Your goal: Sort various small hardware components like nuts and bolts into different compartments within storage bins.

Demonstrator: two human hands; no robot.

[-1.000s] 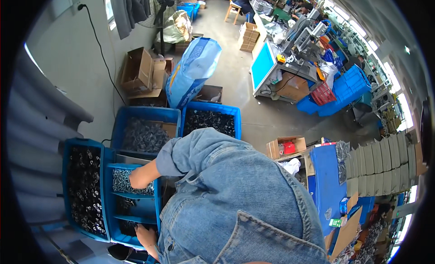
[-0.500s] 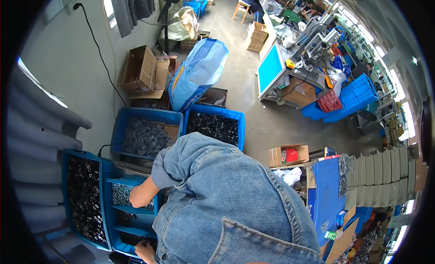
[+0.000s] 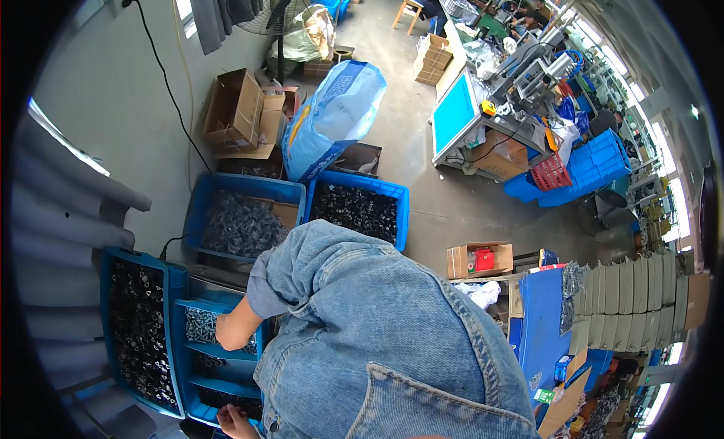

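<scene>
Glinting silver, slim metal pieces (image 3: 200,327) lie heaped beside one of the hands (image 3: 237,328); I cannot tell what either holds.

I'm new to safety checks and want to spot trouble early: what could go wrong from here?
The bare right hand is down among silvery screw-like parts, so a sharp end might prick it. Small pieces could also drop past the blue divider into the neighbouring compartment and mix with the dark parts there.
</scene>
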